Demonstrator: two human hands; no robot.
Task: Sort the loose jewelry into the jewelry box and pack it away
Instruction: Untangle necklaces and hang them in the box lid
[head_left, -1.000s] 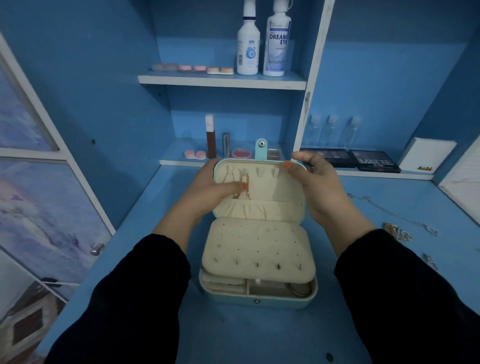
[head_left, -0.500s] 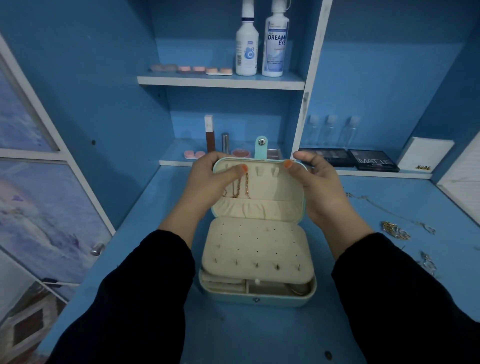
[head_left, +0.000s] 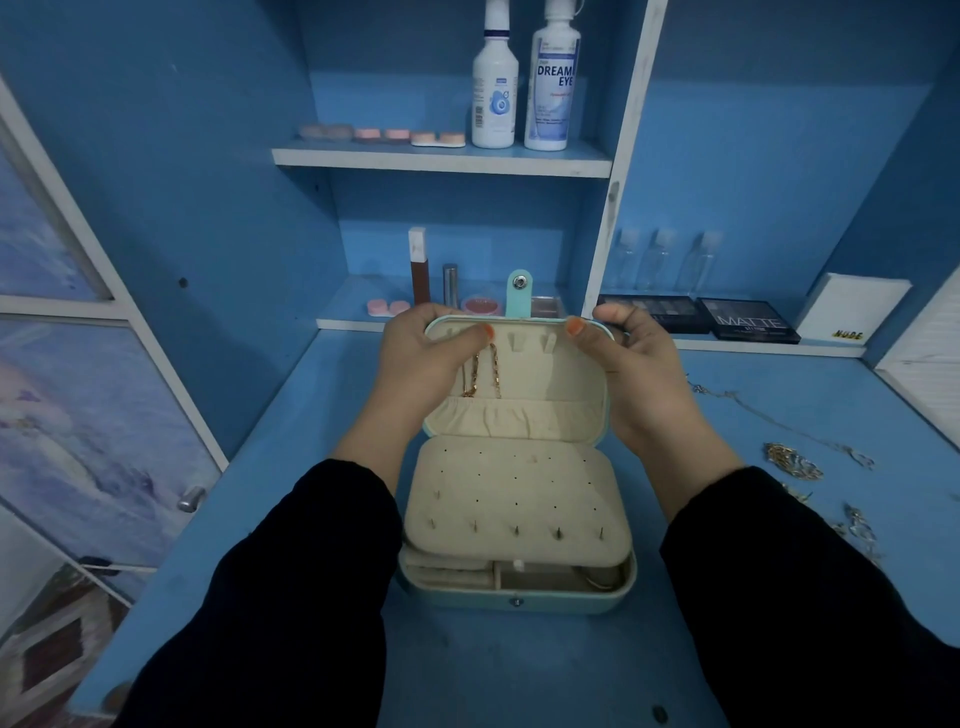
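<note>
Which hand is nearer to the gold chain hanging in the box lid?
Left. The left hand grips the lid, thumb at the top of the gold chain; the right hand grips the lid's other upper corner, clear of it.

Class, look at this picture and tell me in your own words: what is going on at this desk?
A person in dark sleeves holds the raised lid of an open teal jewelry box. The left hand grips its top left corner, thumb over the top of a gold chain hanging inside; the right hand grips the top right corner. More loose jewelry lies on the blue desk, not yet packed.
</note>
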